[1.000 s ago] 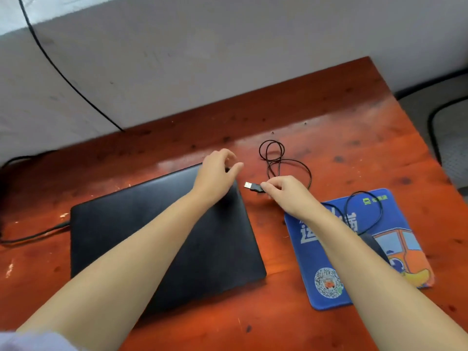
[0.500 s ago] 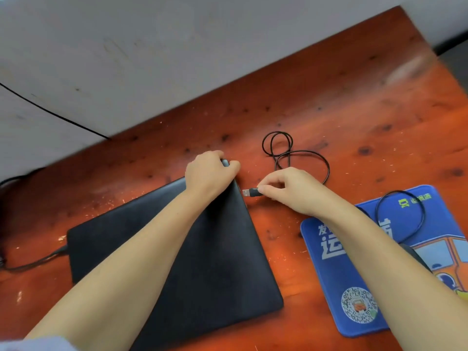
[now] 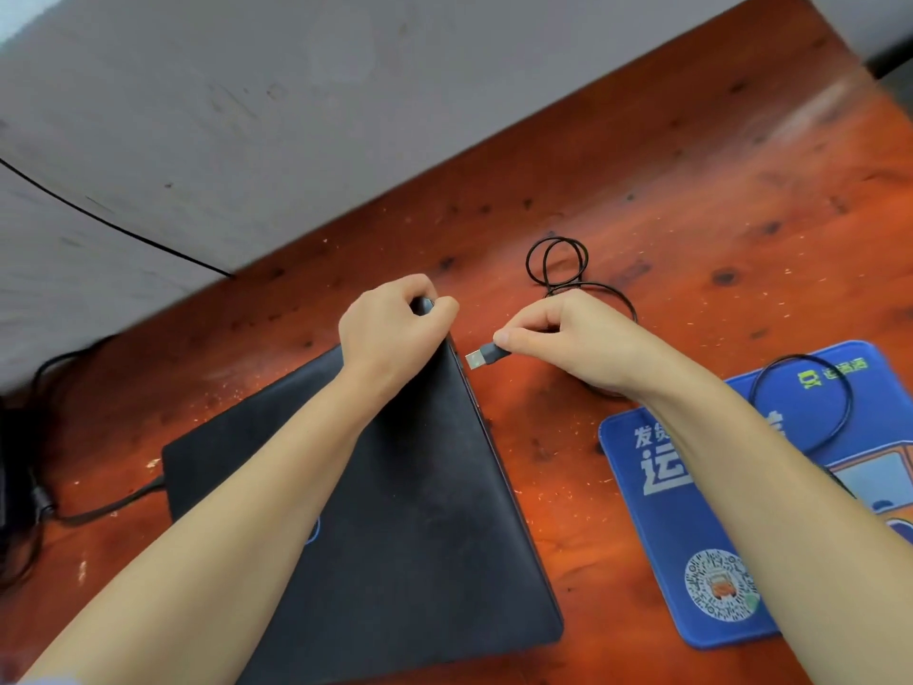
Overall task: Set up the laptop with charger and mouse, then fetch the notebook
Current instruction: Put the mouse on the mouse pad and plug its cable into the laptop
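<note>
Black-lidded, shut laptop [image 3: 395, 496] larger in view than half a second ago, silver USB plug [image 3: 481, 357] nearer its right edge, apart. Left hand [image 3: 390, 328] curled round the laptop's far right corner; right hand [image 3: 558, 333] pinching the plug between thumb and fingers. One laptop, one plug on one looped mouse cable [image 3: 556, 262], one blue mouse pad [image 3: 657, 536], one charger cord [image 3: 113, 506] at the laptop's left edge, all on a red wooden table [image 3: 691, 190].

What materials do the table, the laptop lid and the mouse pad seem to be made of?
Table: probably wood with a glossy reddish varnish; dark knots and sheen show.
Laptop lid: matte black, plastic or coated metal; it looks dusty, cannot tell which.
Mouse pad: likely printed fabric over rubber, with a stitched-looking edge.
</note>
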